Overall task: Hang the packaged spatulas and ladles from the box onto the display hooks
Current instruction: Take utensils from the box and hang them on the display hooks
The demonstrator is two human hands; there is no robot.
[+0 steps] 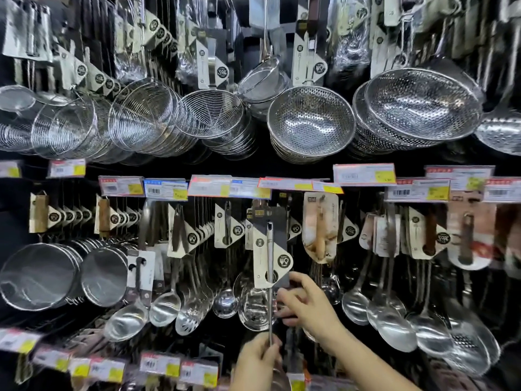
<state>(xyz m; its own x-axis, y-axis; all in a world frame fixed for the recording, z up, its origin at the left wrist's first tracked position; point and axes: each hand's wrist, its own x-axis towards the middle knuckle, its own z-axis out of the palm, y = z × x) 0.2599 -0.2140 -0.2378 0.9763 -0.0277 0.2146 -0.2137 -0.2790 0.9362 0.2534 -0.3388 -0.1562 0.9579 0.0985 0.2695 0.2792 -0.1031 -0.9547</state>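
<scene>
Dark display wall: left hand gripping carded ladle handle, right hand apparently pinching its card, strainers overhead, price tags between.

So this is a shop aisle, right up against a dark display wall that's basically black behind everything. Top rows are crammed with wire skimmers and perforated steel colanders, all hanging and catching bright overhead light, so lots of glare. A strip of price tags with yellow patches runs across the middle, and another row of price labels sits lower down. Round mesh strainers hang bottom left.
</scene>
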